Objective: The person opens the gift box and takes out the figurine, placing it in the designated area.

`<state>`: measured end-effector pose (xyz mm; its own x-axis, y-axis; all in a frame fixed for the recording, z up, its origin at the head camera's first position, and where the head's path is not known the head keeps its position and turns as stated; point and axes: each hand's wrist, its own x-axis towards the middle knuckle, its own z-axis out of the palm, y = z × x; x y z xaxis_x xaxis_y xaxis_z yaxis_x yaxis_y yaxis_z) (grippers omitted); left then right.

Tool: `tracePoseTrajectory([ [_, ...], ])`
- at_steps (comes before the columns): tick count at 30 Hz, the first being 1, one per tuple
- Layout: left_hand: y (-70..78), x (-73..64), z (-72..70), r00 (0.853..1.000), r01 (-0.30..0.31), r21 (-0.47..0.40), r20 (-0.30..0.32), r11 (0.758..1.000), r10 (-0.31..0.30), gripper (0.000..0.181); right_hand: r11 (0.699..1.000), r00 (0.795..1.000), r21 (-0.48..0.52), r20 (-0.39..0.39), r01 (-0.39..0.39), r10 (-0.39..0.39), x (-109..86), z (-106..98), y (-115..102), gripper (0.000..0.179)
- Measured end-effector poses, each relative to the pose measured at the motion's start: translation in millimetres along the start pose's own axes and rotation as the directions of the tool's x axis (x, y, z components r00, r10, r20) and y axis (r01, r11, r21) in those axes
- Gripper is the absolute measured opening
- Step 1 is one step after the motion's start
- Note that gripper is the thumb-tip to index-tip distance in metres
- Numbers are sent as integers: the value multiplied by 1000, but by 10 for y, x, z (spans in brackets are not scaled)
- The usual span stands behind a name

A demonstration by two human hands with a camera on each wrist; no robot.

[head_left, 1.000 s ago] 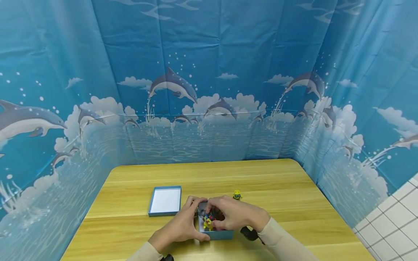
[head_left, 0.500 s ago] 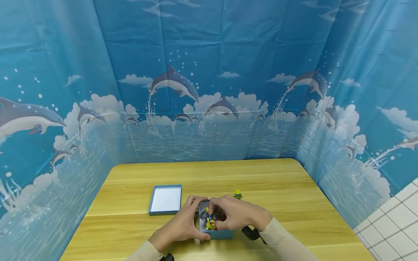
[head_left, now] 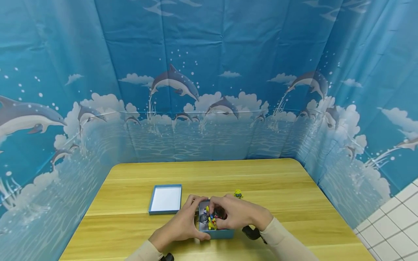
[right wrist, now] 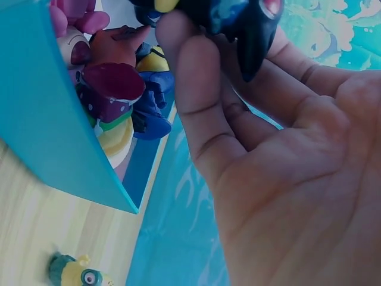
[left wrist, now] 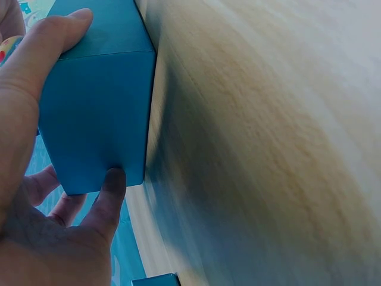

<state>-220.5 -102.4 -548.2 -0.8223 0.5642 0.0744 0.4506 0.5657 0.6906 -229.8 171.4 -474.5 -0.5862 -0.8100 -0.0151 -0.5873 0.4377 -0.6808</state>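
A blue box (head_left: pixel 222 234) with toy figures inside stands near the table's front edge. My left hand (head_left: pixel 183 223) grips its left side, thumb on the front wall, fingers around the back corner. My right hand (head_left: pixel 240 212) reaches over the open top, thumb beside a yellow toy figure (head_left: pixel 212 223). Between its fingers, the right wrist view shows a glossy black toy figure (right wrist: pixel 238 24), partly cut off by the frame. A grey figure (head_left: pixel 204 218) lies at the box's left. Past my right fingers are a red-brown figure (right wrist: pixel 113 47) and one in blue (right wrist: pixel 153 89).
The blue box lid (head_left: pixel 166 212) lies upturned left of the box, its white inside showing. A small yellow toy figure with goggles (head_left: pixel 238 194) stands on the wooden table (head_left: pixel 277 181) behind my right hand. A dolphin-print curtain (head_left: pixel 209 137) closes off the back and sides.
The yellow figure in the box has shifted slightly right and more of the grey figure shows. My right hand has edged slightly right; my left hand keeps its grip on the box.
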Motion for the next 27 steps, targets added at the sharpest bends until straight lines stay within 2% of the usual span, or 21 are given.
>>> tracePoseTrajectory([
  [14,35,3,-10,1000,23,24,-7,999,-23,123,1000,1000,-8,-26,-15,15,-30,-75,7,18],
  [27,34,2,-3,1000,24,13,2,1000,-24,123,999,998,2,-50,-36,36,-72,-137,0,25],
])
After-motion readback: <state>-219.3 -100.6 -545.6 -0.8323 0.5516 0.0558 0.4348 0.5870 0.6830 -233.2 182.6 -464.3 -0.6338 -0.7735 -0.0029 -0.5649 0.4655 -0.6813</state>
